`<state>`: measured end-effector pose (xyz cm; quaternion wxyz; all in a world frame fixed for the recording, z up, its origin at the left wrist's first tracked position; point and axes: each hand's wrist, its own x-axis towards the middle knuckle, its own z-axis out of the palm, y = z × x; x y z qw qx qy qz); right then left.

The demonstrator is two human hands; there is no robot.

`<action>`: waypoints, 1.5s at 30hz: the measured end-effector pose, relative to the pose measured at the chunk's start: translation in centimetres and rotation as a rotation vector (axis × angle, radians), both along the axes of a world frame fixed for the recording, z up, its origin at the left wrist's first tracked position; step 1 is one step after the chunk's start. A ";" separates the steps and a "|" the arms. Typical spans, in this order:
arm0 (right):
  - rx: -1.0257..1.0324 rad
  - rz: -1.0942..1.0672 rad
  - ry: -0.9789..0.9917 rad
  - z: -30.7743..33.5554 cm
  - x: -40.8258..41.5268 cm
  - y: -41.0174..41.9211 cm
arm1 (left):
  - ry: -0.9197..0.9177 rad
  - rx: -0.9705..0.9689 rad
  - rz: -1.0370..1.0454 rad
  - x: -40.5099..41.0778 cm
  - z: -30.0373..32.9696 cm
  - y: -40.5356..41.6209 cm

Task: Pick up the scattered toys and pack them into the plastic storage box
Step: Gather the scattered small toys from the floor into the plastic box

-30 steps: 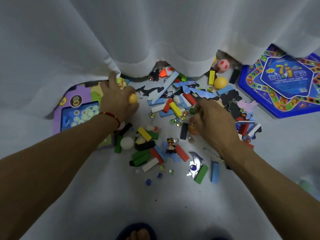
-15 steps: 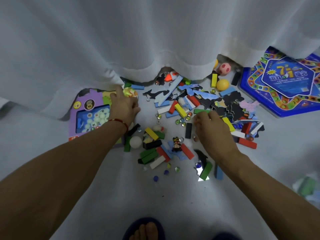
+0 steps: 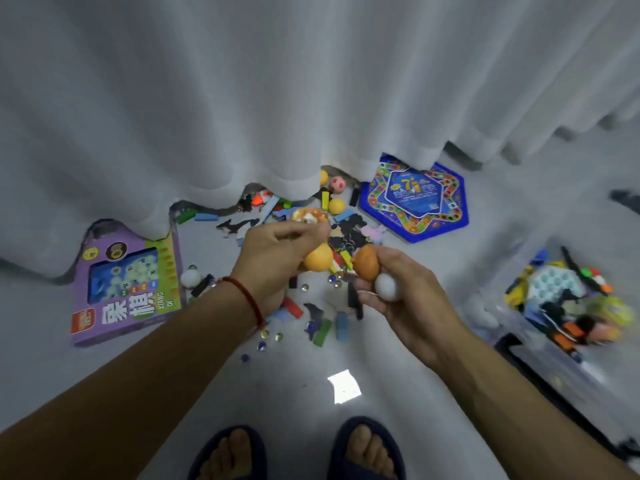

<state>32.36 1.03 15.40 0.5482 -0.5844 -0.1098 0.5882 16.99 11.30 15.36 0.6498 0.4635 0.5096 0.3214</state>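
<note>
My left hand [image 3: 277, 258] is raised above the toy pile and grips a yellow ball [image 3: 318, 259] and an orange-and-white toy [image 3: 308, 215]. My right hand [image 3: 408, 299] holds an orange egg-shaped toy [image 3: 366, 263] and a white ball [image 3: 387, 286]. Scattered toys [image 3: 311, 306], mostly coloured blocks, marbles and flat animal cut-outs, lie on the pale floor beneath both hands. The clear plastic storage box [image 3: 540, 344] stands at the right, blurred, with several toys inside.
A white curtain [image 3: 277, 98] hangs over the far edge of the pile. A purple game box [image 3: 128, 289] lies at the left, a blue hexagonal game board [image 3: 415, 199] at the back right. A white ball [image 3: 190, 277] sits beside the purple box. My slippered feet [image 3: 298, 452] are at the bottom.
Both hands have lifted off the floor with toys in them and come together. The view has pulled back and swung right, bringing the storage box into sight.
</note>
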 end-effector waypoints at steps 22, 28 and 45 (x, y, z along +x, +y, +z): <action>-0.202 -0.035 -0.511 10.8 10.2 -14.3 | 0.191 -0.127 -0.244 5.7 7.2 -7.9; -0.233 0.520 -0.836 6.3 6.5 -6.4 | 0.580 0.161 -0.266 -0.3 3.5 -1.9; -0.019 1.160 -1.885 -11.4 9.5 23.4 | 1.106 0.902 -0.736 9.1 -11.0 19.7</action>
